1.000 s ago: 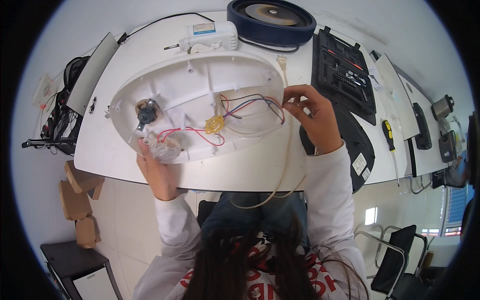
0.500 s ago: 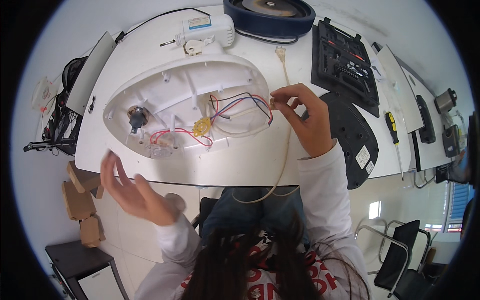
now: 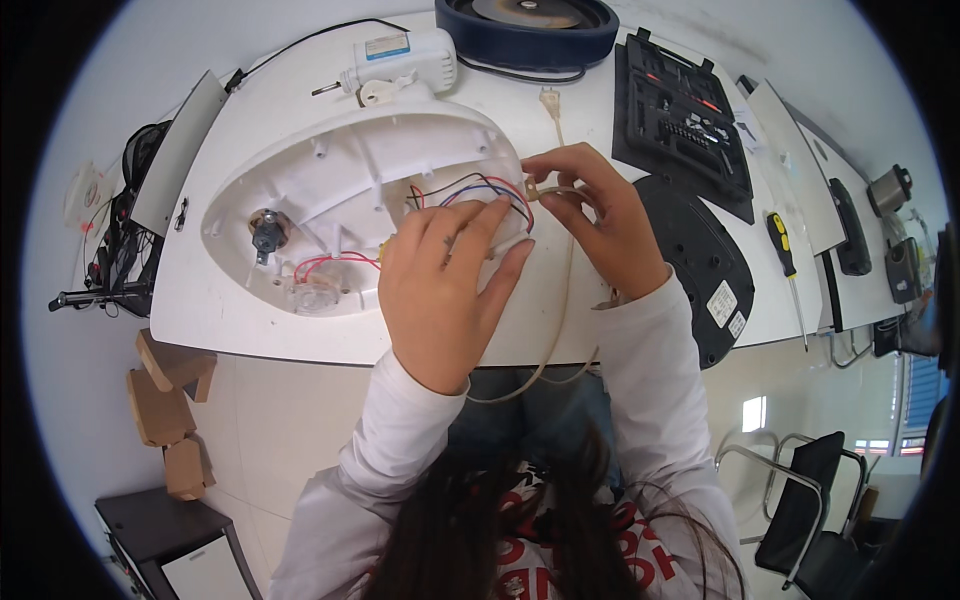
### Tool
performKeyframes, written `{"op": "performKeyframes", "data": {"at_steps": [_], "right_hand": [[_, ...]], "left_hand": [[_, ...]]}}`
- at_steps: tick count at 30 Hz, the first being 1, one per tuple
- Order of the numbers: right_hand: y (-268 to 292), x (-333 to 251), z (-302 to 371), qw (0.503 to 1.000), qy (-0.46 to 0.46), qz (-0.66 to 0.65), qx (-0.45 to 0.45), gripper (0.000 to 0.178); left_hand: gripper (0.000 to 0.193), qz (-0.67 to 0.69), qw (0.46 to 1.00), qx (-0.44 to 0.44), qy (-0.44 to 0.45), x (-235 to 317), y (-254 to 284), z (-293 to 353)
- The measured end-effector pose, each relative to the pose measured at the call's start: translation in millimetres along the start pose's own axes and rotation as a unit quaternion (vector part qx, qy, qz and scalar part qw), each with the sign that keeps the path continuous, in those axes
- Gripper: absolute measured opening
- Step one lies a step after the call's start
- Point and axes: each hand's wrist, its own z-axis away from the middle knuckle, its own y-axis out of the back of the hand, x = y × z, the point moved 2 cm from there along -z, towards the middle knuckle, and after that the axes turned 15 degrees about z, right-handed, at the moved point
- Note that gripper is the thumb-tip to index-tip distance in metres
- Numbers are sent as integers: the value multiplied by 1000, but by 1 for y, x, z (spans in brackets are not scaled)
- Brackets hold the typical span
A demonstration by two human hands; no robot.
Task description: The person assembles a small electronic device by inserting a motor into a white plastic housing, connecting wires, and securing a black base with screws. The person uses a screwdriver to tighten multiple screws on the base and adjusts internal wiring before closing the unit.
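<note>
A white oval plastic housing [image 3: 300,150] lies hollow side up on the table, a white motor unit [image 3: 405,60] joined at its far side. My right hand [image 3: 605,215] pinches a beige power cord by a small tan piece [image 3: 532,189] at the housing's right end. Over the right half of the housing, my left hand [image 3: 440,280] reaches palm down, fingers stretched and thumb apart, fingertips at the red, blue and black wires [image 3: 485,185]. It covers most of the yellow round part. A dark switch-like part [image 3: 266,236] sits at the housing's left end.
At the right are a black oval base cover [image 3: 690,260], an open tool case [image 3: 685,120] and a yellow-black screwdriver [image 3: 782,245]. A dark blue round fan-like base [image 3: 530,35] stands at the back. The cord's plug [image 3: 550,103] lies beyond my right hand.
My left hand has come from beside the housing's near left edge, up and right, onto the wires. My right hand keeps its pinch at the housing's right end.
</note>
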Motion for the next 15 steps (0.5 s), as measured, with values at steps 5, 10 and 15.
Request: {"op": "performKeyframes", "data": {"at_steps": [5,10,15], "right_hand": [[-6,5,4,999,-28,-25,11,29],[-11,5,3,997,-31,-64,31,28],[-14,6,6,990,-77,-118,23,25]], "left_hand": [[39,-5,999,9,35,-11,-3,-1],[48,26,997,-6,68,-8,1,-11],[44,58,993,6,106,-7,-3,-12]]}}
